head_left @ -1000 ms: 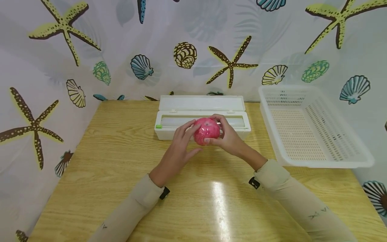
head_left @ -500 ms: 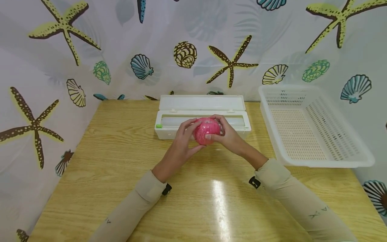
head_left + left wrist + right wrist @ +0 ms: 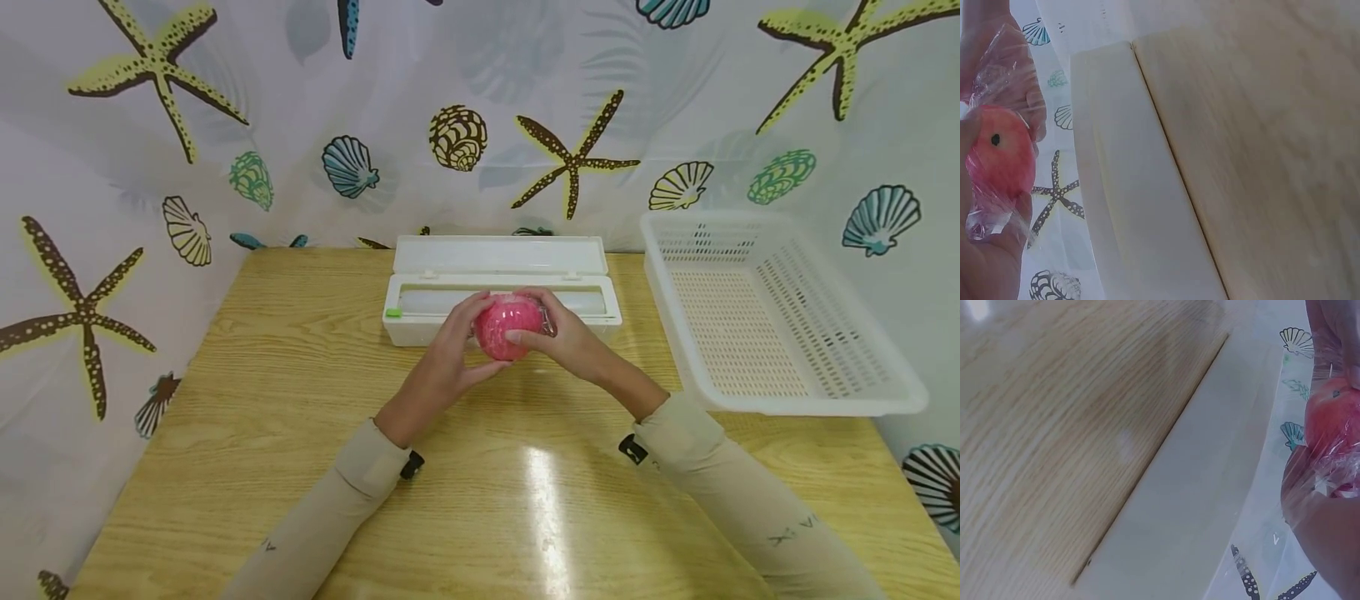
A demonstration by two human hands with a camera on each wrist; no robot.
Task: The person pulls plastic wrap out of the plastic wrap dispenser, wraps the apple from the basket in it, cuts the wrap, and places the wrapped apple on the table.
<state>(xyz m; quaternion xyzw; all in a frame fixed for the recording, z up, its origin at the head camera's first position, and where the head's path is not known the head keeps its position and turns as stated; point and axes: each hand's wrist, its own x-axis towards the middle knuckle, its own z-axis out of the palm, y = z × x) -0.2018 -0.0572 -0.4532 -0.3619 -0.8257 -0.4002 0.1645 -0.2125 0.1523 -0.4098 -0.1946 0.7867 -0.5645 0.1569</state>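
Note:
A red apple [image 3: 498, 329] in clear plastic wrap [image 3: 985, 222] is held between both hands, in front of a white cling film dispenser [image 3: 420, 333]. My left hand [image 3: 442, 358] grips it from the left, fingers on top and thumb beneath. From the right, my right hand [image 3: 573, 346] grips it, its thumb across the front. Loose, crinkled film spreads past the fruit in both wrist views. The dark end of the apple [image 3: 1013, 159] shows in the left wrist view. Fingers hide part of the apple [image 3: 1329, 419] in the right wrist view.
The dispenser's lid [image 3: 498, 254] is raised at the back, with a film roll [image 3: 427, 300] visible inside. To the right stands a white plastic basket [image 3: 697, 367]. All rest on a wooden table [image 3: 300, 375] before a shell-and-starfish patterned cloth [image 3: 420, 75].
My left thumb has moved up to the apple's underside, and the fingers now lie closer round it. The apple has turned a little and shifted slightly left. The dispenser and basket have stayed put.

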